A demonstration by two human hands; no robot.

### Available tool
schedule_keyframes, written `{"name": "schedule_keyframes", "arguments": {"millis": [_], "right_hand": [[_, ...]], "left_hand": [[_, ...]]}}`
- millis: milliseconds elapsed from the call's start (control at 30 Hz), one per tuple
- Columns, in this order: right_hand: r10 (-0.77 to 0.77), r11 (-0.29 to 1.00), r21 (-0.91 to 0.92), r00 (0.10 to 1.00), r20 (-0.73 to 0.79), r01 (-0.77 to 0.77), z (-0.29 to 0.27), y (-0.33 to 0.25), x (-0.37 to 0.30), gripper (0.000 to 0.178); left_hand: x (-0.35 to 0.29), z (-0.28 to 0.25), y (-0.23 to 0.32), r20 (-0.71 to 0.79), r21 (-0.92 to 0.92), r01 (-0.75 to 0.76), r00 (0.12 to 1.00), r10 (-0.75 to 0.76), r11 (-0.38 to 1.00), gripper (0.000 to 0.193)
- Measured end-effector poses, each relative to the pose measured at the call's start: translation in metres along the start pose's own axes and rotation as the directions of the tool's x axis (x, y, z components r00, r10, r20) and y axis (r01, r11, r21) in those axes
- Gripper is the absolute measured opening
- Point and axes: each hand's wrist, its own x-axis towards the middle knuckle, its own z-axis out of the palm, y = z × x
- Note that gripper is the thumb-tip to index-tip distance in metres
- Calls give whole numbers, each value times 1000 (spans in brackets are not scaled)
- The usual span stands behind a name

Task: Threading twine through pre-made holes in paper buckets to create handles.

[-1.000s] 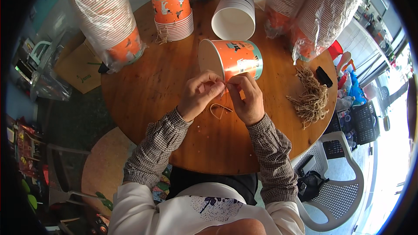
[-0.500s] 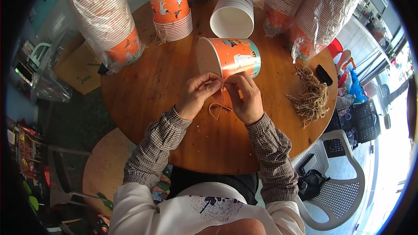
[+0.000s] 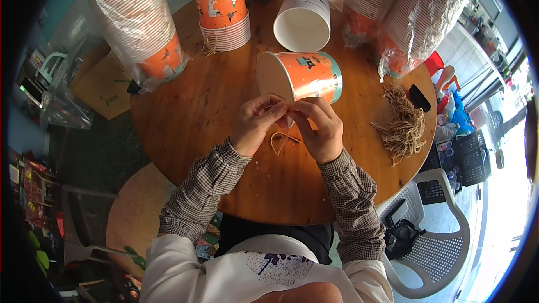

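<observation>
An orange and teal paper bucket [image 3: 314, 67] lies on its side, its wide white-rimmed mouth turned to the left. Both hands meet at the near edge of that mouth. My left hand [image 3: 254, 126] is closed in a pinch of thumb and forefinger. Against it, my right hand [image 3: 320, 132] pinches too, fingertips touching or nearly so. Whatever is between the fingertips is too small and covered to make out. Just below them, a short looped piece of twine [image 3: 273, 141] rests on the round wooden table [image 3: 247, 191].
A heap of tan twine cords [image 3: 401, 126] lies at the right beside a black object [image 3: 418, 97]. Behind stand an orange bucket stack [image 3: 222, 11] and a tipped white-mouthed stack [image 3: 303, 25]. Plastic-wrapped bucket stacks [image 3: 135, 17] flank the table. A grey chair [image 3: 432, 252] is at lower right.
The bucket has rolled slightly and shifted a little right, so its printed pattern sits differently. Both hands moved slightly right with it, still pinching at the rim.
</observation>
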Motion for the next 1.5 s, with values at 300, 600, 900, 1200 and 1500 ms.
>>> {"name": "schedule_keyframes", "arguments": {"millis": [300,600,900,1200,1500], "right_hand": [[69,998,-7,997,-21,-69,-2,4,-1,14],[166,985,47,986,-10,-165,-1,10,-2,12],[90,995,-33,994,-55,-92,-3,13,-2,11],[136,990,-32,989,-57,-138,-5,16,-3,10],[319,948,28,941,-114,-318,-5,25,-8,6]], "left_hand": [[0,6,0,105,236,-246,968,226,940,15],[3,4,-4,127,264,-258,965,232,929,6],[1,4,-3,96,406,-316,948,303,858,3],[0,2,-3,117,528,-353,931,346,773,3],[6,-7,-19,86,580,-307,944,317,755,4]]}}
